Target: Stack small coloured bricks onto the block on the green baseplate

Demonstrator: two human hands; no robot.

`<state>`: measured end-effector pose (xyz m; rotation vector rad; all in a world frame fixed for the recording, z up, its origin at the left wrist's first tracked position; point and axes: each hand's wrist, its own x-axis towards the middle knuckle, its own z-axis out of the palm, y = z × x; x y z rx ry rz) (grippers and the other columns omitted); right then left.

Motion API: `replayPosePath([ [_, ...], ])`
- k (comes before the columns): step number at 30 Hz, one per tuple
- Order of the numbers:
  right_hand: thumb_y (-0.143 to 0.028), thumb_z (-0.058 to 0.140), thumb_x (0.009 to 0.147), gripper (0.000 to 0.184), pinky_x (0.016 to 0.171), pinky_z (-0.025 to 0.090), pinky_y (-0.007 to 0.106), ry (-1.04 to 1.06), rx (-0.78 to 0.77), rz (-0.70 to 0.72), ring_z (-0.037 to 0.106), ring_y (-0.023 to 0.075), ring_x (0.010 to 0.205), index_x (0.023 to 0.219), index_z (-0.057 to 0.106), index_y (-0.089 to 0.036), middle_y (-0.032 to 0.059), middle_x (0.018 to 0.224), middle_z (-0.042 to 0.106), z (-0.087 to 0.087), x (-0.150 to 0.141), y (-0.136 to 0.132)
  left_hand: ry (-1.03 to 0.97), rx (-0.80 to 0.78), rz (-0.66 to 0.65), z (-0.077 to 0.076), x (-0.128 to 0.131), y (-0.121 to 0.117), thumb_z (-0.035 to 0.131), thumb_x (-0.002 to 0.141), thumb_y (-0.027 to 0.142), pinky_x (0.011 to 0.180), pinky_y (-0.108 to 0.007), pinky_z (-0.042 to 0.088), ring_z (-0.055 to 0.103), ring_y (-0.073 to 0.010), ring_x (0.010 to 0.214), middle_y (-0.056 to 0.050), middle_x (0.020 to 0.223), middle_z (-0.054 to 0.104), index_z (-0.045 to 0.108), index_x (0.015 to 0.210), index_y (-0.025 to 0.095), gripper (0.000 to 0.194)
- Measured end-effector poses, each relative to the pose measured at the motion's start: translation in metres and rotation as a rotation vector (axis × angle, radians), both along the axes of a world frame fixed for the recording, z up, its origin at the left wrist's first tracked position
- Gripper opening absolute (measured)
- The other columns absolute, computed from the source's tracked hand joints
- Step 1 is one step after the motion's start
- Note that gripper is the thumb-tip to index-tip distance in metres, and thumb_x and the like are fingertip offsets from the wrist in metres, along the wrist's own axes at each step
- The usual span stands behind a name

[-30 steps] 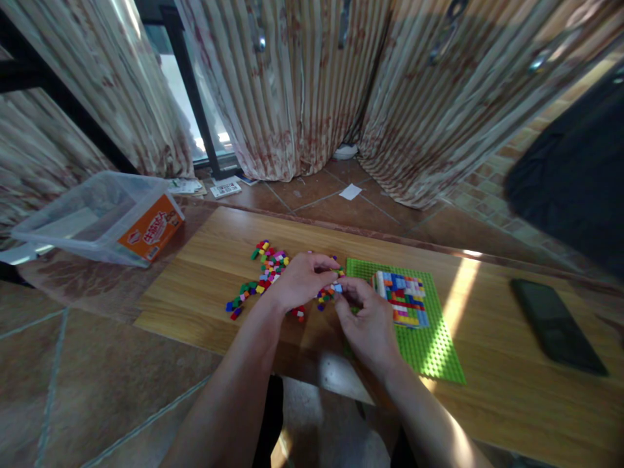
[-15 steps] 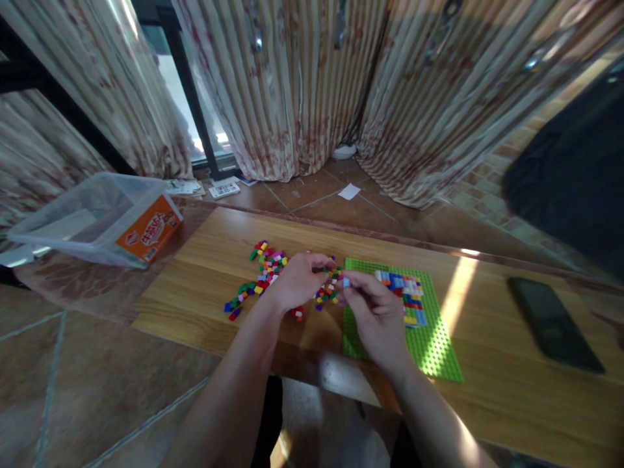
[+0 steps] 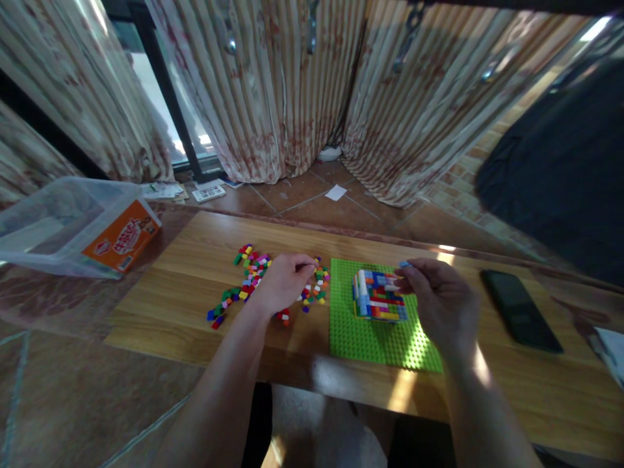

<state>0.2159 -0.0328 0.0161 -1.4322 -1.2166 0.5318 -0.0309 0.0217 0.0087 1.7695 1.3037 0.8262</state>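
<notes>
Between the thumb and forefinger of my right hand (image 3: 441, 302) is a small light blue brick (image 3: 404, 264), held just above the right side of the block structure. That structure (image 3: 379, 296), built of stacked multicoloured bricks, stands on a green baseplate (image 3: 351, 341). My left hand (image 3: 283, 279) is over the pile of loose bricks (image 3: 251, 279), its fingers drawn together at the tips. Whether anything is pinched there cannot be made out. Part of the pile is covered by this hand.
A wooden table (image 3: 180, 273) carries everything. A black phone (image 3: 521, 309) lies at its right. On the floor at left stands a clear plastic box (image 3: 63, 227) with an orange label. Papers (image 3: 609, 351) show at the right edge, and striped curtains (image 3: 268, 97) hang behind.
My right hand has moved right with the light blue brick, from beside the pile to over the structure, uncovering it. My left hand stays over the pile. The view has shifted right.
</notes>
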Motion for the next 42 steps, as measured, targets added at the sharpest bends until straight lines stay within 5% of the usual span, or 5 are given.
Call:
replayPosePath([
  [8, -0.037, 0.066, 0.083, 0.015, 0.079, 0.057, 0.039, -0.306, -0.028, 0.130, 0.067, 0.0200, 0.091, 0.086, 0.074, -0.024, 0.0051, 0.105, 0.069, -0.011, 0.019, -0.003, 0.041, 0.002, -0.007, 0.003, 0.005, 0.001, 0.050, 0.086, 0.025, 0.065, -0.025, 0.047, 0.063, -0.0153, 0.072, -0.004, 0.081, 0.073, 0.073, 0.092, 0.014, 0.026],
  [20, -0.037, 0.066, 0.081, 0.015, 0.086, 0.054, 0.043, -0.316, -0.115, 0.122, 0.064, 0.0221, 0.098, 0.082, 0.076, -0.025, 0.0052, 0.108, 0.065, -0.020, 0.018, -0.003, 0.067, 0.024, -0.024, 0.004, 0.010, 0.002, 0.051, 0.084, 0.018, 0.069, -0.026, 0.049, 0.065, -0.0147, 0.073, -0.004, 0.081, 0.074, 0.073, 0.092, 0.015, 0.023],
  [31, -0.030, 0.059, 0.087, 0.017, 0.084, 0.053, 0.045, -0.638, 0.072, 0.148, 0.062, 0.0238, 0.096, 0.083, 0.075, -0.024, 0.0078, 0.101, 0.066, -0.014, 0.016, -0.001, 0.111, 0.026, -0.007, 0.008, 0.009, -0.001, 0.053, 0.085, 0.016, 0.077, -0.029, 0.051, 0.067, -0.0162, 0.078, -0.006, 0.087, 0.075, 0.074, 0.091, 0.013, 0.022],
  [42, -0.034, 0.068, 0.078, 0.014, 0.085, 0.055, 0.044, -0.340, -0.082, 0.096, 0.065, 0.0223, 0.094, 0.083, 0.075, -0.023, 0.0071, 0.109, 0.065, -0.022, 0.016, -0.003, 0.152, 0.046, -0.004, 0.004, 0.008, 0.001, 0.053, 0.085, 0.018, 0.078, -0.029, 0.051, 0.067, -0.0172, 0.080, -0.006, 0.090, 0.076, 0.074, 0.093, 0.015, 0.023],
])
